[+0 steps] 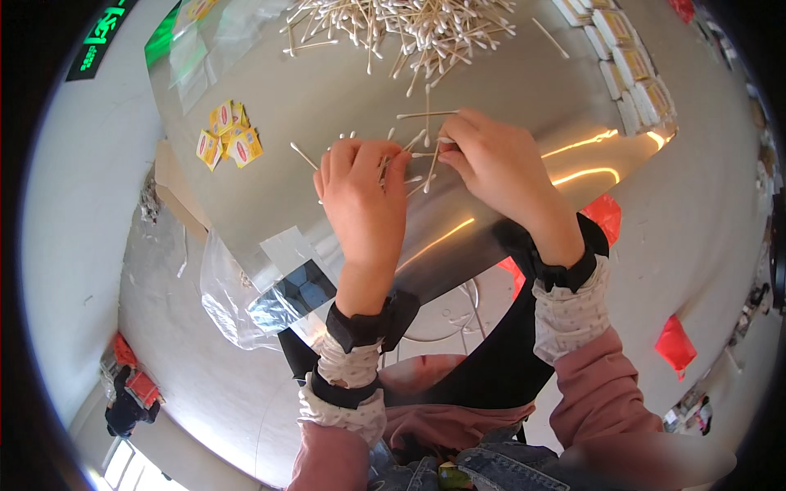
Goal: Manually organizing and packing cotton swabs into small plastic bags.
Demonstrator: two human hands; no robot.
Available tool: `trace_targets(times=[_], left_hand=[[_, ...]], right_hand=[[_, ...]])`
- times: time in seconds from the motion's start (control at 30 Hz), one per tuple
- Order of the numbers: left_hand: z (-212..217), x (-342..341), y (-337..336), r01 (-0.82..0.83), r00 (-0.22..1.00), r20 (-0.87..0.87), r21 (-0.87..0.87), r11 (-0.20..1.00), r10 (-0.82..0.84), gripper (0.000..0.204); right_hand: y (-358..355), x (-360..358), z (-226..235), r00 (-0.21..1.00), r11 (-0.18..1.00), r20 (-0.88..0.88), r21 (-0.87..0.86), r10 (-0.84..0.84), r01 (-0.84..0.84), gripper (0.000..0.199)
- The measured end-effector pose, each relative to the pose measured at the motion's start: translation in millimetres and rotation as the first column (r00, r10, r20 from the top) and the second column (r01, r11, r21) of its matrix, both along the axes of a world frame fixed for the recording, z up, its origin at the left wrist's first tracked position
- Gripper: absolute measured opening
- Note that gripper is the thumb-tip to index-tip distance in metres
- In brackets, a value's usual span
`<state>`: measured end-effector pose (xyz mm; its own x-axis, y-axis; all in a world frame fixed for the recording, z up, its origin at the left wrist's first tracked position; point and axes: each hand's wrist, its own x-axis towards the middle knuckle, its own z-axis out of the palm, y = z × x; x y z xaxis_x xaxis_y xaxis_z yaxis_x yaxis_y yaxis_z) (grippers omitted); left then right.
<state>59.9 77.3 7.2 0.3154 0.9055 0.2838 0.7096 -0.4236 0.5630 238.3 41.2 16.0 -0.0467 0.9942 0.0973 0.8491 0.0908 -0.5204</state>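
Note:
My left hand (360,196) is closed over several cotton swabs (383,169) low on the metal tabletop, and their white tips stick out past its fingers. Just to the right, my right hand (501,168) pinches a cotton swab (434,168) between thumb and forefinger. Its fingers hide part of that swab and perhaps others with it. Between and ahead of the two hands lie a few loose swabs (427,116), crossing one another. A large heap of cotton swabs (401,33) spreads at the far side of the table.
Small yellow and white packets (230,135) lie in a group at the left. Stacked small boxes (630,65) line the table's far right edge. Clear plastic bags (190,69) rest at the far left. A plastic bag (225,286) hangs by the near left edge of the metal table (270,196).

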Motion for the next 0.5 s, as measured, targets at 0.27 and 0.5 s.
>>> trace_targets(times=[0.27,0.5], left_hand=[[20.4,-22.1,-15.0,-0.158,0.840,0.491,-0.186,0.970,0.231,0.006],[22.0,-48.5,-77.7,-0.041,0.910,0.359,-0.421,0.906,0.208,0.009]], right_hand=[[-9.8,4.3,3.1,0.999,0.999,-0.023,0.022,-0.042,0.042,0.014],[-2.0,-22.4,-9.0,0.929,0.986,-0.360,0.101,-0.086,0.130,0.021]])
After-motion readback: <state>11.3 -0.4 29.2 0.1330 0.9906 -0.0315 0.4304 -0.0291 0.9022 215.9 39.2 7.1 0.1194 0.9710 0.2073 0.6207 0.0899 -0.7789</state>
